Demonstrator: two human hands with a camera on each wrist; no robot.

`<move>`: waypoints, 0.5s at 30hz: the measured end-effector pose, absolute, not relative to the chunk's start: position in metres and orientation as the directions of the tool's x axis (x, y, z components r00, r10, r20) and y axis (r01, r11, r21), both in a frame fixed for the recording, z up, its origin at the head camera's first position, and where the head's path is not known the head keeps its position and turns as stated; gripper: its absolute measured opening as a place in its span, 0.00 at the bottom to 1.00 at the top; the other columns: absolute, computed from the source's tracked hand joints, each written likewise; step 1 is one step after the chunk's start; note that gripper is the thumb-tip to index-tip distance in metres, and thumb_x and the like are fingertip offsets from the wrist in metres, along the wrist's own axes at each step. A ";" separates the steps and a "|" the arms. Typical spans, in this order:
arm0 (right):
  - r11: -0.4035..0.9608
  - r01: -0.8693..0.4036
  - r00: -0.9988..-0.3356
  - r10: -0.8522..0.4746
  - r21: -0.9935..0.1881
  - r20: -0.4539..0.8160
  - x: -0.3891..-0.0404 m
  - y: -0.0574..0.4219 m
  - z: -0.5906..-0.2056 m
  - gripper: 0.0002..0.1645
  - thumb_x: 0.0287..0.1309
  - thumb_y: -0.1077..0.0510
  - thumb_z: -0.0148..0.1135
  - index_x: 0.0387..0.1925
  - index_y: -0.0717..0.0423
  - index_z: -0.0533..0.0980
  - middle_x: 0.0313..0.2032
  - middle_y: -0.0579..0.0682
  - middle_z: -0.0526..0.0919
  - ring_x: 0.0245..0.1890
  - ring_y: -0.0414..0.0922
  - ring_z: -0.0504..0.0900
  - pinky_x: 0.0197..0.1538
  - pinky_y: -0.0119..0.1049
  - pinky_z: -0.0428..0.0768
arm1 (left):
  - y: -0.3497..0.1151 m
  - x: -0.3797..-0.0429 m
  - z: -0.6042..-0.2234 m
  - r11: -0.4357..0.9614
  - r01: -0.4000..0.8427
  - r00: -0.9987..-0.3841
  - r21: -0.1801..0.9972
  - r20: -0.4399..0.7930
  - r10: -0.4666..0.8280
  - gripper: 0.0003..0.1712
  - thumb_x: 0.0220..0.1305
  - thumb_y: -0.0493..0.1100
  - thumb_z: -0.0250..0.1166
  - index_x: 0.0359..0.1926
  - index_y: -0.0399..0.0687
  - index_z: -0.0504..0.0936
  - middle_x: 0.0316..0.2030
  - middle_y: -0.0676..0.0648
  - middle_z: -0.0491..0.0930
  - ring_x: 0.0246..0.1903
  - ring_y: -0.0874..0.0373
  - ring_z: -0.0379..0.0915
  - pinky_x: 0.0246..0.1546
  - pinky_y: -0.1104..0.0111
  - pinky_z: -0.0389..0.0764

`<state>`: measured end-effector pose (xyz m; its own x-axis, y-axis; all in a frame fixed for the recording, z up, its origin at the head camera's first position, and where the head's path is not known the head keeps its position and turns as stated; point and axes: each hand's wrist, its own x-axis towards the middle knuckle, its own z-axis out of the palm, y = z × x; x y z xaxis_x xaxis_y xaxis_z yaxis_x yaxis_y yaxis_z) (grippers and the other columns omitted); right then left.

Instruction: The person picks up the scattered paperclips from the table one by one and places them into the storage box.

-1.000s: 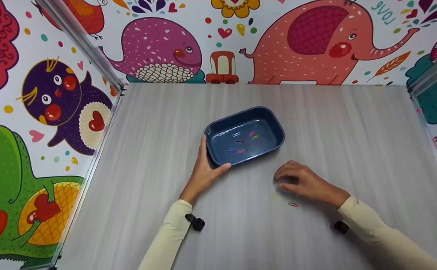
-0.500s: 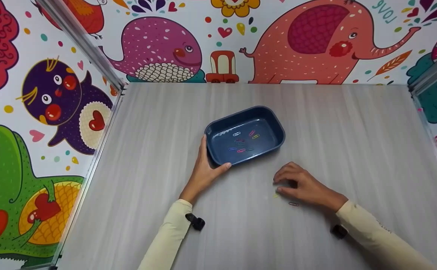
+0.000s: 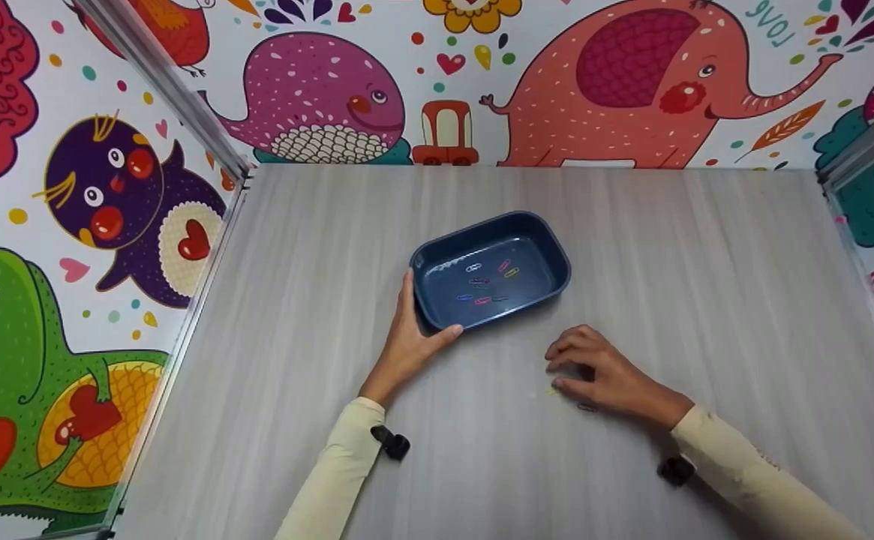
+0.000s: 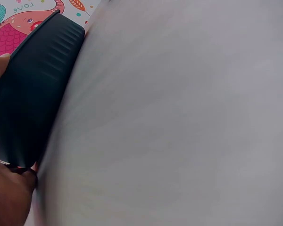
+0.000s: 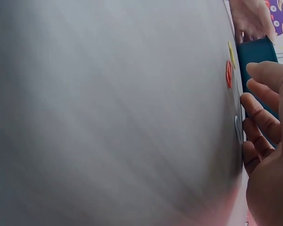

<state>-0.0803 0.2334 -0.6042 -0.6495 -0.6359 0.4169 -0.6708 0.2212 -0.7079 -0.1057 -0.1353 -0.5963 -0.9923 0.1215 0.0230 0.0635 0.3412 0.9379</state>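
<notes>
A dark blue rectangular tray stands on the table with several coloured paper clips lying in it. My left hand grips its near left corner, the thumb on the near side and the fingers along the left side. In the left wrist view the tray's outer wall shows between thumb and fingers. Low over the table, my right hand has loosely bent fingers, thumb apart, with nothing seen between them. Beneath it lie a yellow paper clip, a red paper clip and a pale paper clip.
The grey wood-grain table is bordered by walls with cartoon animals. Metal rails run along the table's edges. Each wrist wears a small black camera.
My right hand has shifted slightly left, and its thumb has come to the yellow paper clip. The red paper clip is now partly in shade. My left hand and the tray stay put.
</notes>
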 end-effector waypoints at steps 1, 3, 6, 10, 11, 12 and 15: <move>0.224 -0.670 -0.651 -0.636 -0.708 0.414 -0.080 0.234 -0.605 0.17 0.57 0.71 0.82 0.46 0.54 0.90 0.53 0.52 0.88 0.58 0.53 0.77 0.68 0.26 0.67 | -0.135 -0.106 -0.596 0.339 0.066 -0.992 0.939 0.026 0.122 0.77 0.61 0.62 0.81 0.91 0.52 0.34 0.89 0.42 0.39 0.87 0.44 0.40 0.84 0.42 0.46; 0.227 -0.676 -0.648 -0.636 -0.701 0.419 -0.079 0.234 -0.606 0.17 0.57 0.71 0.82 0.46 0.52 0.90 0.55 0.53 0.88 0.60 0.54 0.77 0.70 0.28 0.65 | -0.135 -0.106 -0.596 0.334 0.069 -0.992 0.940 0.029 0.123 0.77 0.62 0.62 0.81 0.91 0.52 0.35 0.89 0.42 0.39 0.87 0.44 0.40 0.84 0.42 0.46; 0.220 -0.700 -0.632 -0.634 -0.679 0.446 -0.078 0.234 -0.608 0.18 0.55 0.71 0.82 0.45 0.51 0.90 0.56 0.54 0.87 0.61 0.56 0.77 0.72 0.31 0.64 | -0.134 -0.106 -0.597 0.332 0.069 -0.992 0.941 0.029 0.124 0.77 0.61 0.63 0.81 0.91 0.53 0.34 0.89 0.42 0.39 0.87 0.45 0.40 0.84 0.43 0.46; 0.215 -0.724 -0.615 -0.632 -0.656 0.471 -0.076 0.234 -0.610 0.18 0.55 0.70 0.83 0.45 0.50 0.91 0.57 0.55 0.87 0.62 0.58 0.76 0.73 0.32 0.63 | -0.134 -0.105 -0.596 0.337 0.062 -0.992 0.940 0.022 0.121 0.78 0.61 0.64 0.81 0.91 0.54 0.34 0.89 0.43 0.39 0.86 0.46 0.40 0.84 0.43 0.46; 0.215 -0.729 -0.610 -0.634 -0.650 0.476 -0.076 0.234 -0.610 0.18 0.54 0.70 0.83 0.44 0.51 0.91 0.57 0.55 0.87 0.63 0.58 0.76 0.74 0.33 0.62 | -0.135 -0.105 -0.596 0.338 0.059 -0.993 0.939 0.019 0.120 0.78 0.61 0.65 0.81 0.91 0.54 0.34 0.89 0.43 0.39 0.87 0.46 0.40 0.84 0.42 0.46; 0.215 -0.734 -0.606 -0.636 -0.644 0.479 -0.076 0.234 -0.610 0.17 0.54 0.70 0.83 0.44 0.50 0.91 0.57 0.56 0.87 0.63 0.58 0.76 0.74 0.33 0.62 | -0.135 -0.105 -0.596 0.339 0.058 -0.993 0.939 0.018 0.119 0.78 0.61 0.65 0.81 0.91 0.54 0.34 0.89 0.43 0.39 0.87 0.46 0.40 0.84 0.43 0.46; 0.218 -0.746 -0.595 -0.642 -0.629 0.484 -0.074 0.235 -0.610 0.17 0.55 0.69 0.83 0.43 0.50 0.90 0.58 0.56 0.86 0.64 0.59 0.75 0.75 0.35 0.60 | -0.135 -0.105 -0.595 0.344 0.053 -0.993 0.937 0.012 0.120 0.78 0.61 0.64 0.82 0.91 0.54 0.34 0.90 0.44 0.38 0.87 0.47 0.38 0.84 0.44 0.47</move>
<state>-0.0742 0.2350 -0.6101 -0.5952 -0.6416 0.4839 -0.7462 0.2177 -0.6291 -0.1052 -0.1345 -0.5954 -0.9928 0.1195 0.0118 0.0526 0.3445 0.9373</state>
